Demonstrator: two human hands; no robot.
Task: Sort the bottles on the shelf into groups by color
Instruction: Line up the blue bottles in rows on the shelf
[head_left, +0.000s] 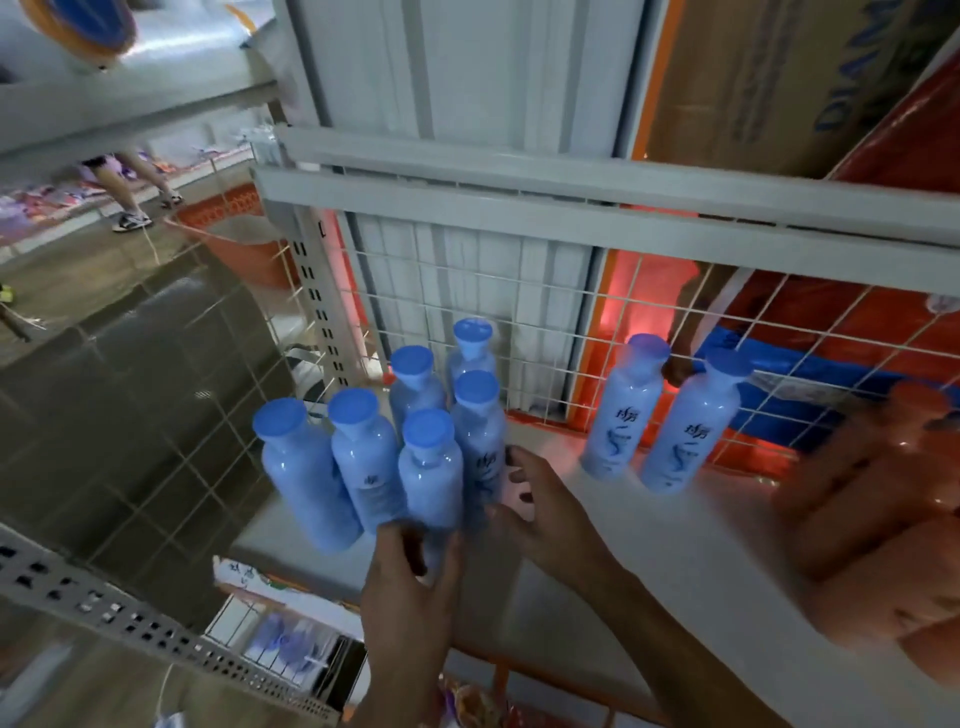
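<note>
The left hand (410, 566) grips the front bottle (431, 467) of the blue cluster (358, 457). The right hand (540, 504) touches the cluster's right side; its grasp cannot be told. A blue pair (675, 431) stands well right of the cluster. She should press low on the bottles, keeping them upright.

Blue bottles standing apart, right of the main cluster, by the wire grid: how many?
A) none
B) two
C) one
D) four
B: only two stand there, a blue bottle and its neighbour, side by side and clear of the six-bottle cluster.
</note>
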